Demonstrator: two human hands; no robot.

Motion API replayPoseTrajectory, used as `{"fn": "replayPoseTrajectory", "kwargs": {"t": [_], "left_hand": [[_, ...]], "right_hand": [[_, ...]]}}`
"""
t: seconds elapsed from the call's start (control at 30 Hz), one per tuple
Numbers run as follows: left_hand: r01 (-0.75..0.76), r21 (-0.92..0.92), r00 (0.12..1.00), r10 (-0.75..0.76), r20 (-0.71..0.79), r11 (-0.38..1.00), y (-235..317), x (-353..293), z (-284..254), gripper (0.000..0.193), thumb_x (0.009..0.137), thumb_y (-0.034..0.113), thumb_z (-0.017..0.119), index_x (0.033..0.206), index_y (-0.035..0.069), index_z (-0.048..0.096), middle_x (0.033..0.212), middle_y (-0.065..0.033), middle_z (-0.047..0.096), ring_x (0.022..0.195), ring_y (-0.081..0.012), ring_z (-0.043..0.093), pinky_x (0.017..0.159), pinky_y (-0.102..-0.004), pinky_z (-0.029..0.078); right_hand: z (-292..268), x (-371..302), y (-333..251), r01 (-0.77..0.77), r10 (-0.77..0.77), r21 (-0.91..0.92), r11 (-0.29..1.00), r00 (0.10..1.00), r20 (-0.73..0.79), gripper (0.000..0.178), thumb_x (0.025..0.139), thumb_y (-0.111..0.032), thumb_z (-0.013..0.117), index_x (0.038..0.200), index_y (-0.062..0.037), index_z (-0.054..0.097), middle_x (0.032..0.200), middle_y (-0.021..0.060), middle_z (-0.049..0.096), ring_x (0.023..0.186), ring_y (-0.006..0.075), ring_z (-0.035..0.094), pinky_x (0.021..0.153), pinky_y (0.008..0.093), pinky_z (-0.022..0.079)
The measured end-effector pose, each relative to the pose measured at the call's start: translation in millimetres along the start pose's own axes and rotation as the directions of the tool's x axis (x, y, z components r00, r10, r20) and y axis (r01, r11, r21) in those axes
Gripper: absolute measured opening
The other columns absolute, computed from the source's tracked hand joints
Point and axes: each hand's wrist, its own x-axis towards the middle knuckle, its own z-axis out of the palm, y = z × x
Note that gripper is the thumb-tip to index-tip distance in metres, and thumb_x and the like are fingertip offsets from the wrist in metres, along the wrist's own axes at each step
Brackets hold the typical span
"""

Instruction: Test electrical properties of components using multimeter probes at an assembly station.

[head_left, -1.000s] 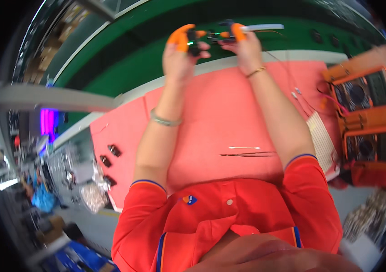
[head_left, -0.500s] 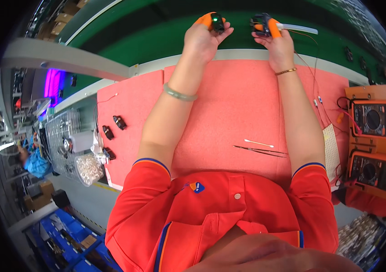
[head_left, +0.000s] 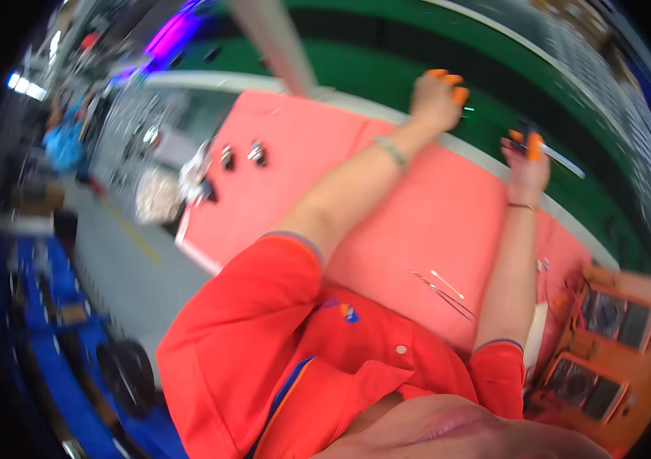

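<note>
Orange finger covers sit on the fingertips of both hands. My left hand (head_left: 436,103) is over the green conveyor belt (head_left: 371,65), its fingers closed on a small dark device whose green light (head_left: 468,109) glows beside the fingertips; the hand hides most of the device. To its right, my right hand (head_left: 528,172) grips a dark, boxy piece (head_left: 529,136). A white tube (head_left: 564,161) juts from that piece to the right. Motion blur hides the finer shape of both held things.
Tweezers (head_left: 448,297) and a cotton swab (head_left: 448,284) lie on the pink mat (head_left: 386,252). Two small dark devices (head_left: 257,153) rest at the mat's left. Multimeters (head_left: 615,315) stand at the right. A pale post (head_left: 275,46) rises by the belt; a tub of white parts (head_left: 158,196) sits left.
The whole view has swung round, so the mat and belt now slant down to the right. My left hand has turned, with its back now showing and the lit device mostly covered.
</note>
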Motion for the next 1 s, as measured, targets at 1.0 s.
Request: {"fn": "replayPoseTrajectory", "kwargs": {"t": [1.0], "left_hand": [[-0.556, 0.373, 0.830, 0.480, 0.283, 0.743, 48.5, -30.6, -33.7, 0.018, 0.077, 0.014, 0.051, 0.088, 0.002, 0.057, 0.090, -0.0131, 0.056, 0.080, -0.0293, 0.052, 0.070, -0.0374, 0.041]], "right_hand": [[2.5, -3.3, 8.5, 0.308, -0.350, -0.264, 0.914, 0.928, -0.129, 0.028, 0.080, -0.029, 0.051, 0.090, -0.0031, 0.051, 0.073, 0.0131, 0.057, 0.069, 0.0261, 0.056, 0.060, 0.0333, 0.042]]}}
